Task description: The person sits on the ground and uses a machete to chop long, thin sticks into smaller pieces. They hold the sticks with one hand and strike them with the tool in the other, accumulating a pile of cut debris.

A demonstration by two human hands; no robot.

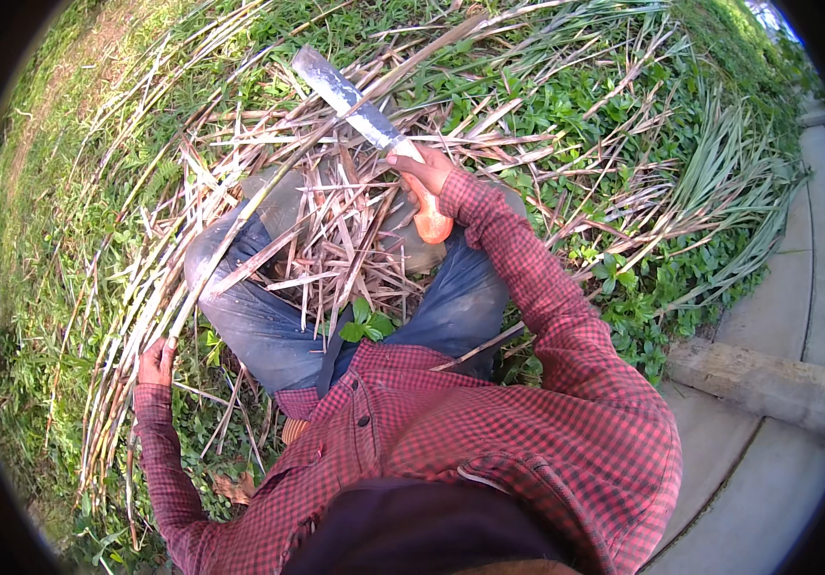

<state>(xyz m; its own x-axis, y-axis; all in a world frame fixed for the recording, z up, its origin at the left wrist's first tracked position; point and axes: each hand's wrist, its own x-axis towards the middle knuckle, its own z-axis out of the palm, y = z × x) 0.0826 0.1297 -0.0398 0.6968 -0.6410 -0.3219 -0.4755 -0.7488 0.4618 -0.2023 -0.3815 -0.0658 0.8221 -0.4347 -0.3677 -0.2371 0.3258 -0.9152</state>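
In my right hand [427, 172] is a machete, gripped by its orange-ended wooden handle [432, 222]. Its broad, worn blade [341, 96] points away to the upper left and meets a long dry stalk [288, 165]; I cannot tell whether the edge is cutting into it. That stalk slants from the far middle down across my left knee. Closed round its near end is my left hand [156, 362], low at the left beside a bundle of long stalks [111, 383]. Short split pieces of stalk [341, 235] lie heaped between my bent legs.
Green grass and leafy plants [551, 125] surround me, strewn with more cut stalks. Long green blades [733, 172] lie in a pile at the right. Beyond them runs pale concrete paving [786, 307] with a thick log-like beam [767, 383] across it.
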